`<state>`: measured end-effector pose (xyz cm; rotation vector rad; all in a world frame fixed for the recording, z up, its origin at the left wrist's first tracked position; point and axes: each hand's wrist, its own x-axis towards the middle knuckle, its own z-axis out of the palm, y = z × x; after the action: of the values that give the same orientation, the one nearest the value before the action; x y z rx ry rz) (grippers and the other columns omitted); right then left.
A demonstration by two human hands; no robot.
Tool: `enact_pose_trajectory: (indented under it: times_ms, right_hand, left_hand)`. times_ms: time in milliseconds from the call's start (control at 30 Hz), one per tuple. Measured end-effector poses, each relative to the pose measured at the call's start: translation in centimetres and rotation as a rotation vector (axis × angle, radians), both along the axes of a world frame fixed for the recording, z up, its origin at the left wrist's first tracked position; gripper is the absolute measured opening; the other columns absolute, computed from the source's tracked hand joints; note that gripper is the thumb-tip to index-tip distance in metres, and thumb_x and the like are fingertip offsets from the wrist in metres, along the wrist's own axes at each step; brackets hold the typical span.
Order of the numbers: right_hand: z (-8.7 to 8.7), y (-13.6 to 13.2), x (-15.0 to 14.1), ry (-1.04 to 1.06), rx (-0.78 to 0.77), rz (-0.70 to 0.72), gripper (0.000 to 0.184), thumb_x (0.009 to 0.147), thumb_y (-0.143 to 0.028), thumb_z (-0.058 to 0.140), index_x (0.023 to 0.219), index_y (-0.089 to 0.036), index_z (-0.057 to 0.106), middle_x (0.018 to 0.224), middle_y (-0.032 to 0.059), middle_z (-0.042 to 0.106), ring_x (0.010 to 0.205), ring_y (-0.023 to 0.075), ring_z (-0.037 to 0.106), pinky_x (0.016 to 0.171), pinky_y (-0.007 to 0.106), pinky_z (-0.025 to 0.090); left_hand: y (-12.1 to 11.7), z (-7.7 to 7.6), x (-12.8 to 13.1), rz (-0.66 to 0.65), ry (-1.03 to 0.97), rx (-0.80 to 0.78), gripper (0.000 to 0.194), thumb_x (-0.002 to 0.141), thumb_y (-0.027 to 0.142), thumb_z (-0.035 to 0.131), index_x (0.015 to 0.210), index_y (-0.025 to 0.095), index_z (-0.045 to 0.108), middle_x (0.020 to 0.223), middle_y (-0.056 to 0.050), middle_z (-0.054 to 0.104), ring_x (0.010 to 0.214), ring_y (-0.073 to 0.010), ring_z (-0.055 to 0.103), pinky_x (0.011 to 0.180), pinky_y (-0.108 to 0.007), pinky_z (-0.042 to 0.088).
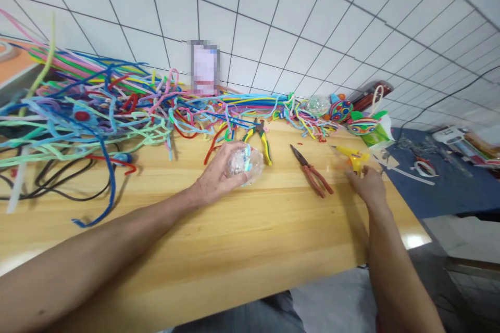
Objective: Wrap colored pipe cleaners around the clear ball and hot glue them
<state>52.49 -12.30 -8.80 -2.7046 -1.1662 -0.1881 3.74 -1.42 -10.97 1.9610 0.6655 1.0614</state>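
Note:
Over the middle of the wooden table, my left hand is wrapped round a clear, shiny ball with a bluish glint on its front. My right hand, at the table's right side, grips a yellow glue gun by its handle, the nozzle pointing left. Between the two hands lie needle-nose pliers with reddish handles. Behind the ball rests a second pair of pliers with yellow and black handles, spread apart.
A big tangle of coloured pipe cleaners covers the table's left and back. A phone-like blurred panel leans on the tiled wall. At back right stand another clear ball and a green packet. A blue surface adjoins on the right.

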Motion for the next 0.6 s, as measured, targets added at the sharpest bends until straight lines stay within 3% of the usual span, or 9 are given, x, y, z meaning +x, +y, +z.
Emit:
enact_pose_trajectory:
  times_ms: [67,133,200,333,467,600]
  right_hand:
    - [0.2,-1.7,-2.0,-0.014,0.021,-0.008,0.07,0.083,-0.052,0.069,0.13,0.0,0.065,0.128,0.0357,0.068,0.126,0.0476,0.063,0.105,0.061,0.049]
    - [0.5,-2.9,-5.3,0.053,0.136,0.109,0.063,0.084,-0.054,0.069,0.127,-0.009,0.07,0.131,0.0278,0.07,0.128,0.0426,0.063,0.112,0.059,0.046]
    - [1.2,-3.1,-9.5,0.293,0.3,0.311,0.055,0.085,-0.059,0.071,0.124,-0.021,0.072,0.127,0.0172,0.075,0.119,0.0358,0.07,0.11,0.058,0.051]
    - [3.2,-1.2,-18.2,0.754,0.337,0.68,0.045,0.091,-0.055,0.075,0.128,-0.029,0.069,0.134,0.0096,0.074,0.127,0.0291,0.069,0.112,0.053,0.053]
    - [4.6,1.8,-23.9,0.779,0.301,0.928,0.047,0.092,-0.049,0.076,0.134,-0.03,0.064,0.143,0.0091,0.068,0.138,0.0285,0.06,0.115,0.051,0.05]
    - [4.6,3.7,-26.1,0.793,0.276,1.044,0.046,0.093,-0.043,0.075,0.134,-0.029,0.062,0.141,0.0085,0.067,0.137,0.0294,0.059,0.114,0.05,0.049]
  left_hand:
    - [-0.2,0.0,0.0,-0.001,0.003,0.031,0.057,0.093,0.033,0.07,0.144,0.025,0.046,0.145,-0.012,0.055,0.139,-0.0311,0.054,0.12,-0.051,0.044]
    - [-0.4,0.2,0.1,-0.017,0.014,0.066,0.059,0.094,0.032,0.07,0.146,0.024,0.045,0.147,-0.013,0.053,0.142,-0.0316,0.052,0.121,-0.051,0.044]
    - [-0.6,0.5,0.1,-0.036,0.035,0.1,0.063,0.094,0.032,0.07,0.151,0.024,0.042,0.149,-0.014,0.051,0.144,-0.0319,0.05,0.123,-0.052,0.043]
    - [-0.9,0.7,0.2,-0.063,0.091,0.151,0.066,0.094,0.031,0.07,0.153,0.025,0.041,0.152,-0.015,0.048,0.149,-0.0337,0.044,0.125,-0.055,0.04]
    - [-0.9,0.5,0.2,-0.08,0.067,0.165,0.064,0.093,0.028,0.069,0.151,0.025,0.042,0.15,-0.015,0.048,0.149,-0.0338,0.044,0.125,-0.058,0.039]
    - [-0.7,0.4,0.3,-0.096,0.039,0.164,0.064,0.094,0.032,0.07,0.151,0.026,0.042,0.149,-0.015,0.048,0.148,-0.0348,0.043,0.124,-0.06,0.039]
